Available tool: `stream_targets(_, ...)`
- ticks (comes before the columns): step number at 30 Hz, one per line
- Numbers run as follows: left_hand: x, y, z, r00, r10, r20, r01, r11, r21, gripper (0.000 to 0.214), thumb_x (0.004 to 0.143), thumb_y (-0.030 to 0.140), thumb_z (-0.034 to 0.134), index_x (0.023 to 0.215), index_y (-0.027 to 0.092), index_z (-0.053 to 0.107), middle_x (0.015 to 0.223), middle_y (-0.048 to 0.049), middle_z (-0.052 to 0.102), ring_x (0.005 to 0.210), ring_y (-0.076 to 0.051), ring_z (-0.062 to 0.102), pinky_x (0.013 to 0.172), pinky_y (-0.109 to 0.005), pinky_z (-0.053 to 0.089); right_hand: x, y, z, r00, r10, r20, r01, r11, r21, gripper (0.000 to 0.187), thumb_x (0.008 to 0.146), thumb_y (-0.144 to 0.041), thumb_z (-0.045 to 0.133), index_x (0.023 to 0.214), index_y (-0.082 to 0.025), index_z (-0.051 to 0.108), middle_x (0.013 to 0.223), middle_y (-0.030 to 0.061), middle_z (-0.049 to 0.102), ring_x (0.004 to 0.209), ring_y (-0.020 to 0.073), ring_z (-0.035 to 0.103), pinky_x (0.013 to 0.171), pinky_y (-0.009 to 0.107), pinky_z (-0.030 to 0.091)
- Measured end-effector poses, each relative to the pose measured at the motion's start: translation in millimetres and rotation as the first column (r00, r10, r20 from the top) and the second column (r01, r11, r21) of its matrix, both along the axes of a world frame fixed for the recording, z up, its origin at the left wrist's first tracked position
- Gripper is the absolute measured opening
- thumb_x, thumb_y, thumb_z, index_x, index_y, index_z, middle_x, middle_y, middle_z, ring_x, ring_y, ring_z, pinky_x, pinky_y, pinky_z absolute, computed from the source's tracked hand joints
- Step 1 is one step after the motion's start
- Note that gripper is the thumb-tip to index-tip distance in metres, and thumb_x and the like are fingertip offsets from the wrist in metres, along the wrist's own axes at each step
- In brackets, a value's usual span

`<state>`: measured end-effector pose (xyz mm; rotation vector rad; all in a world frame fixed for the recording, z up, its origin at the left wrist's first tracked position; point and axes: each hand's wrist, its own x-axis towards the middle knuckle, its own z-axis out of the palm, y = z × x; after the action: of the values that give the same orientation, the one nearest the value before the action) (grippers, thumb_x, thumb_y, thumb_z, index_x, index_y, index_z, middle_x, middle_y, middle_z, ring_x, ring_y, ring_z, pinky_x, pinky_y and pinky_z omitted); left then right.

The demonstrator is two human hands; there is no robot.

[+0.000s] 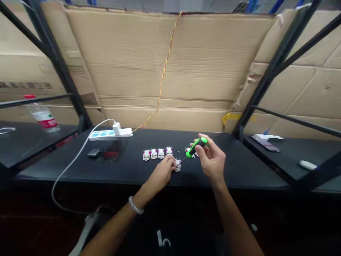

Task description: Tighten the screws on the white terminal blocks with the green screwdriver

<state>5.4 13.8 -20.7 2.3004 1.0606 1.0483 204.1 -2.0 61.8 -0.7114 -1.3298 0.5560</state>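
Note:
My right hand (211,158) grips a screwdriver (196,146) with a green and black handle, its thin tip slanting down to the left. The tip meets a small white part (178,165) on the black table (133,167). My left hand (163,172) pinches that part and holds it down. Just behind my left hand, a row of several similar white and pink parts (157,153) lies on the table. Another such part (189,152) sits behind the screwdriver shaft.
A white power strip (110,133) with a plugged charger and white cable lies at the back left. A small dark object (93,153) rests near it. A plastic bottle (42,116) stands on the left table. Cardboard sheets (170,67) wall the back behind black frame bars.

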Motion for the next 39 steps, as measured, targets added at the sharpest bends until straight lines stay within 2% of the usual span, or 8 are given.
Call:
stream_targets(6,2,-1,2.8,1.000,0.012,-0.013,-0.012,1.000,0.000,0.014,0.102,0.010,0.050,0.097,0.021,0.058,0.118,-0.0087,0.062,0.106,-0.021,0.065,0.099,-0.035,0.057,-2,0,1.2,0.999,0.023,-0.021,-0.024,1.000,-0.020,0.039,0.090,-0.043,0.083,0.125,-0.026,0.074,0.104,0.0033,0.070,0.089,0.0222,0.080,0.082,0.038,0.070)
stream_targets(9,3,-3,6.5,0.999,0.007,-0.040,-0.008,1.000,-0.015,0.015,0.102,0.009,0.048,0.097,0.021,0.057,0.116,-0.0085,0.062,0.100,-0.021,0.064,0.097,-0.036,0.058,-6,3,4.7,1.000,0.018,0.025,-0.017,0.999,-0.030,0.045,0.090,-0.043,0.083,0.130,-0.027,0.073,0.105,0.0029,0.068,0.086,0.0192,0.076,0.083,0.037,0.068)
stream_targets(13,2,-5,10.3,0.998,-0.012,-0.060,0.011,1.000,-0.011,0.016,0.102,0.009,0.047,0.098,0.020,0.057,0.117,-0.0097,0.060,0.100,-0.022,0.063,0.098,-0.039,0.057,-20,11,14.9,0.979,0.024,0.202,-0.028,1.000,0.015,0.053,0.094,-0.040,0.078,0.145,-0.030,0.067,0.104,0.0024,0.067,0.088,0.0174,0.068,0.084,0.035,0.064)
stream_targets(15,2,-5,10.7,0.998,-0.018,-0.058,0.017,1.000,-0.007,0.017,0.102,0.008,0.046,0.097,0.020,0.057,0.118,-0.0105,0.060,0.103,-0.023,0.063,0.099,-0.040,0.056,-27,14,21.1,0.948,0.009,0.317,-0.034,0.997,0.076,0.048,0.097,-0.038,0.074,0.144,-0.030,0.068,0.105,0.0031,0.066,0.086,0.0165,0.064,0.083,0.033,0.061)
stream_targets(18,2,-4,9.7,0.998,-0.026,-0.048,0.027,1.000,0.004,0.019,0.100,0.006,0.045,0.098,0.020,0.058,0.117,-0.0102,0.060,0.103,-0.023,0.063,0.100,-0.040,0.056,-36,16,28.0,0.921,0.009,0.390,-0.062,0.991,0.123,0.041,0.098,-0.035,0.073,0.139,-0.030,0.071,0.104,0.0034,0.066,0.087,0.0168,0.062,0.083,0.033,0.058)
stream_targets(28,0,-2,9.2,1.000,-0.028,-0.004,0.028,1.000,0.003,0.016,0.102,0.011,0.049,0.093,0.019,0.059,0.113,-0.0095,0.062,0.100,-0.023,0.065,0.098,-0.038,0.057,-33,17,29.1,0.932,0.001,0.361,-0.038,0.995,0.095,0.038,0.098,-0.036,0.073,0.135,-0.029,0.073,0.102,0.0023,0.064,0.083,0.0159,0.061,0.081,0.032,0.058)
stream_targets(32,1,-2,9.7,1.000,-0.016,0.027,0.016,1.000,-0.005,0.016,0.102,0.012,0.052,0.090,0.019,0.060,0.111,-0.0084,0.065,0.099,-0.022,0.067,0.098,-0.037,0.058,-27,19,24.4,0.943,0.038,0.332,-0.057,0.997,0.046,0.047,0.098,-0.041,0.072,0.144,-0.030,0.067,0.104,0.0028,0.063,0.086,0.0166,0.062,0.081,0.033,0.061)
stream_targets(39,1,0,10.1,0.998,-0.014,0.063,0.016,0.999,-0.029,0.015,0.098,0.010,0.059,0.088,0.019,0.064,0.113,-0.0082,0.070,0.103,-0.022,0.070,0.099,-0.037,0.058,-21,19,25.8,0.910,-0.067,0.409,0.001,0.987,0.158,0.049,0.096,-0.038,0.076,0.145,-0.035,0.068,0.104,0.0023,0.061,0.084,0.0168,0.059,0.081,0.034,0.056)
